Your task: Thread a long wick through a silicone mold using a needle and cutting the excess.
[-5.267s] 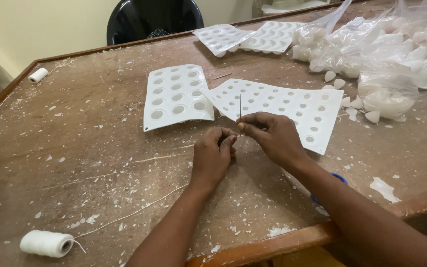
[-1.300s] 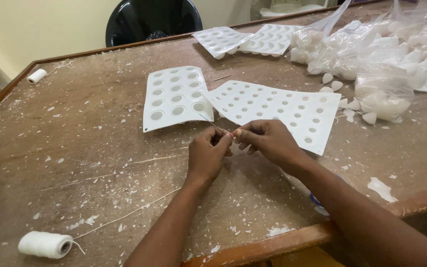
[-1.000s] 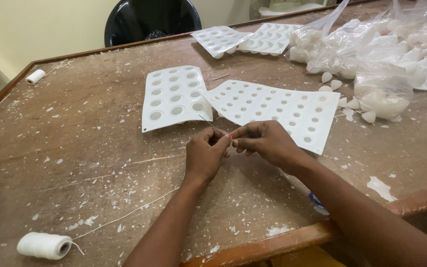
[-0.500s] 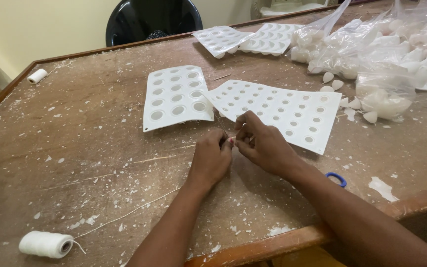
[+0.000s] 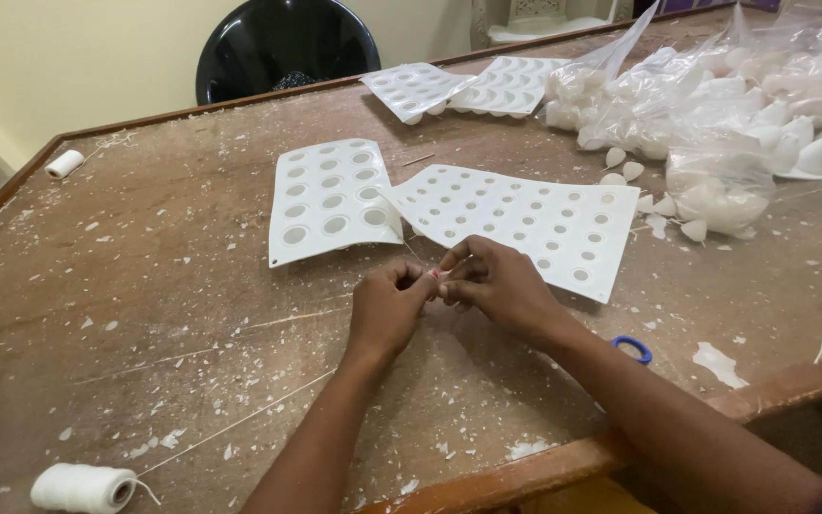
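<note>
- Left hand (image 5: 387, 305) and right hand (image 5: 497, 284) pinch a thin white thread (image 5: 409, 249) together, fingertips touching, just before the white moulds (image 5: 335, 198).
- Advisable: keep the thread taut, hands low.

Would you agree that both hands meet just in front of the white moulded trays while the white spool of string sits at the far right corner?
Not quite: the white spool of string sits at the near left edge, as the head view shows. Both hands, left hand and right hand, do meet before the white moulded trays.
</note>
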